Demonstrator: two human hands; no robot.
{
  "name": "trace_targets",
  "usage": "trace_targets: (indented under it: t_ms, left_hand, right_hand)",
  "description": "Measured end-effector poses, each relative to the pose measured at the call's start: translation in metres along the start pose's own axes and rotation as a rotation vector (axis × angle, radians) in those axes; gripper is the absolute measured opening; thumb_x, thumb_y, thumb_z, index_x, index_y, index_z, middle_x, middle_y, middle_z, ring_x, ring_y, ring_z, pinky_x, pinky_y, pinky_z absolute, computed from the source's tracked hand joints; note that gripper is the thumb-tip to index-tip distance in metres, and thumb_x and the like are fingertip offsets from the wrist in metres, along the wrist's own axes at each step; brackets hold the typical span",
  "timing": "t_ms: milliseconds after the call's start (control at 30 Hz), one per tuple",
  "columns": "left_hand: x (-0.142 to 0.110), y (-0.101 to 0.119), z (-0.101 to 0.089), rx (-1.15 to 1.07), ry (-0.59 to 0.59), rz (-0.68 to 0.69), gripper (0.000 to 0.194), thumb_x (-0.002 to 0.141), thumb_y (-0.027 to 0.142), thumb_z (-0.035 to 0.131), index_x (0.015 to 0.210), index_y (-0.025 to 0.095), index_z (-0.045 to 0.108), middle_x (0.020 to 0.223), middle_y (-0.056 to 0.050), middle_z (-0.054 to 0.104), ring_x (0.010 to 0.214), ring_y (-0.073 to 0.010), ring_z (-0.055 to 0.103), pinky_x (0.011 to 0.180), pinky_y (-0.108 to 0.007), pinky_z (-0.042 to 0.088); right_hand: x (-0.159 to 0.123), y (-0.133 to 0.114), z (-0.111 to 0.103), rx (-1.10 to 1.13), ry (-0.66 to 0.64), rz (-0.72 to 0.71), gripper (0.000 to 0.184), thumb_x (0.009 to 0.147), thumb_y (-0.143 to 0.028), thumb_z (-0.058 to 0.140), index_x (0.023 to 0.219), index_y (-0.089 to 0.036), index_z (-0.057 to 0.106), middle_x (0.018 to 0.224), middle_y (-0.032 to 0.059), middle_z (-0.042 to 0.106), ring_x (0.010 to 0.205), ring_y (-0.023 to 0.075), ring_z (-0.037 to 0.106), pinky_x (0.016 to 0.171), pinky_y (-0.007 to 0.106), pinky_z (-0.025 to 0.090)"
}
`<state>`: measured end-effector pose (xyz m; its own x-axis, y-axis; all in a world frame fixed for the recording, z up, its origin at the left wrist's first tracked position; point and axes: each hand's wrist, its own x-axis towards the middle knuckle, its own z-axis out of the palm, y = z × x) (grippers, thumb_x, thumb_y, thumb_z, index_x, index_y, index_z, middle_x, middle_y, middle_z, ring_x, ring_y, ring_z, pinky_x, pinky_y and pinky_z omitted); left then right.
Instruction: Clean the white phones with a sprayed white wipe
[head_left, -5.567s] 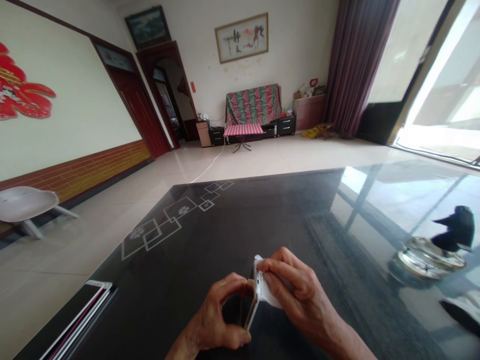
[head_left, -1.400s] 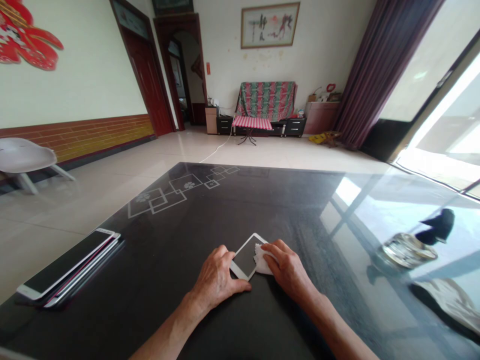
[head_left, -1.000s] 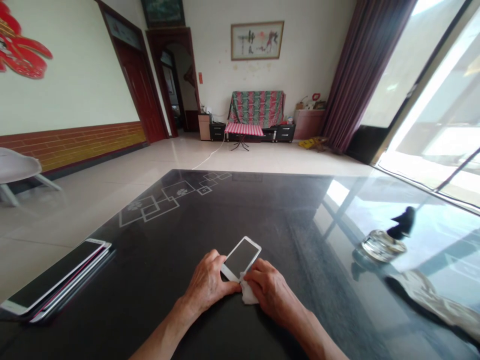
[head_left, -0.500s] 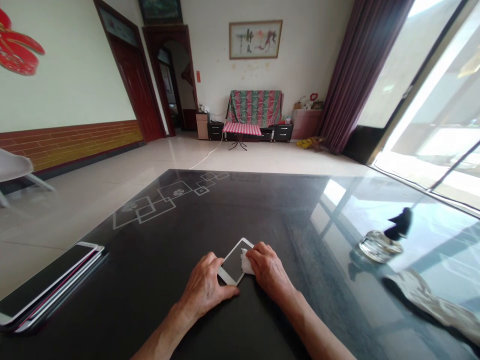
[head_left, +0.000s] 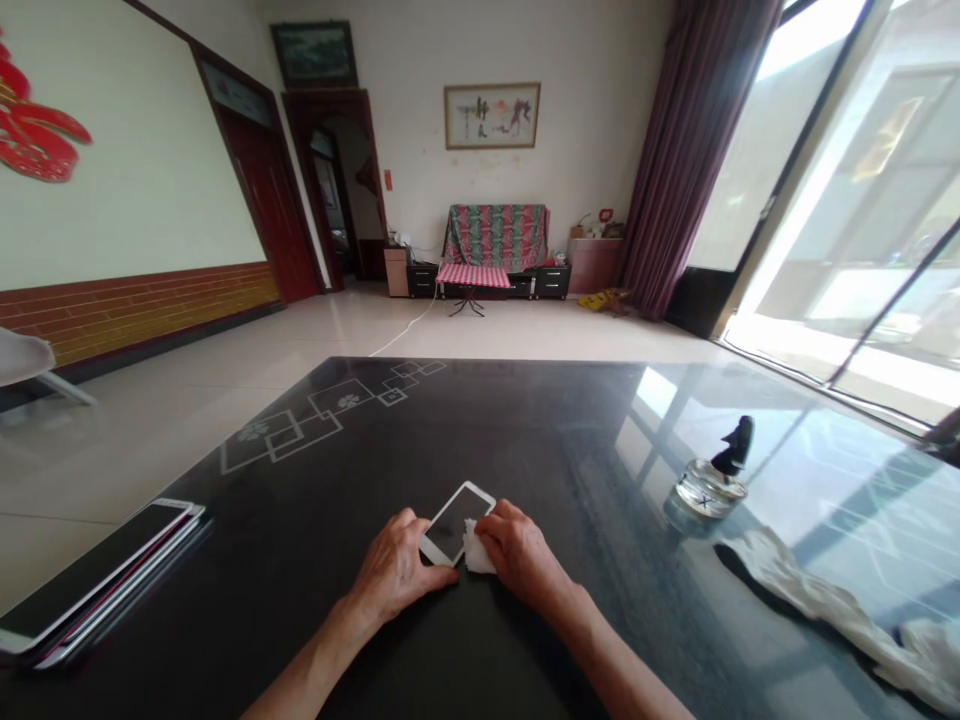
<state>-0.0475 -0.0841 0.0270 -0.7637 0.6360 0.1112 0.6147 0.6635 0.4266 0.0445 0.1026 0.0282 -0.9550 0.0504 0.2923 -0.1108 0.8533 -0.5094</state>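
Observation:
A white-framed smartphone (head_left: pixel 450 527) with a dark screen lies tilted at an angle on the glossy black table (head_left: pixel 480 420), screen facing up. My left hand (head_left: pixel 394 565) grips its left side and lower corner between thumb and fingers. In my right hand (head_left: pixel 517 550) is a small folded white tissue (head_left: pixel 478 550), pinched by the fingertips against the phone's lower right edge. Part of the phone's right side is hidden behind the tissue and fingers.
A stack of smartphones (head_left: pixel 97 575) lies at the table's left edge. To the right stand a clear glass bottle (head_left: pixel 709 488) with a black spray top and a crumpled pale cloth (head_left: pixel 817 600). A white chair (head_left: pixel 24 358) is beyond the left edge.
Earlier the phone was held up on edge; now it lies flatter. Over the last second the tissue has moved between the lower corner, the screen and the right edge. My left hand keeps its grip.

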Motion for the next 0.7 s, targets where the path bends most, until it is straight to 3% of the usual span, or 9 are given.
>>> trace_targets:
  t_ms: [300,500,600,700]
  left_hand:
    - [0.0,0.005,-0.001,-0.012,0.036,-0.044,0.035,0.057,0.044,0.076,0.081,0.021,0.065,0.083,0.0,0.054,0.078,-0.0174,0.057,0.07,-0.026,0.043]
    - [0.007,0.0,-0.005,-0.021,0.083,-0.106,0.03,0.058,0.039,0.073,0.079,0.02,0.064,0.081,0.0,0.053,0.078,-0.0177,0.057,0.071,-0.027,0.043]
    - [0.011,-0.002,-0.009,-0.04,0.088,-0.141,0.025,0.06,0.04,0.072,0.073,0.02,0.063,0.078,0.001,0.053,0.073,-0.0163,0.056,0.068,-0.026,0.043]
    - [0.016,0.0,-0.009,-0.069,0.085,-0.15,0.023,0.061,0.041,0.071,0.067,0.021,0.061,0.074,0.002,0.053,0.069,-0.015,0.056,0.063,-0.025,0.042]
  right_hand:
    - [-0.009,0.01,-0.002,0.023,0.035,0.051,0.018,0.084,-0.013,0.049,0.089,-0.018,0.066,0.088,0.0046,0.059,0.077,0.0153,0.059,0.072,0.026,0.045]
    - [-0.019,-0.007,0.0,0.104,0.016,0.018,0.016,0.084,-0.014,0.051,0.087,-0.019,0.066,0.091,0.0044,0.059,0.077,0.0137,0.059,0.073,0.024,0.046]
    - [-0.018,-0.018,-0.007,0.239,0.002,-0.001,0.014,0.085,-0.025,0.056,0.089,-0.021,0.069,0.092,0.004,0.059,0.079,0.0146,0.059,0.072,0.024,0.047]
    - [-0.007,-0.017,-0.015,0.373,0.116,0.148,0.026,0.086,-0.039,0.053,0.081,-0.021,0.072,0.086,0.0052,0.061,0.079,0.0177,0.059,0.069,0.027,0.046]
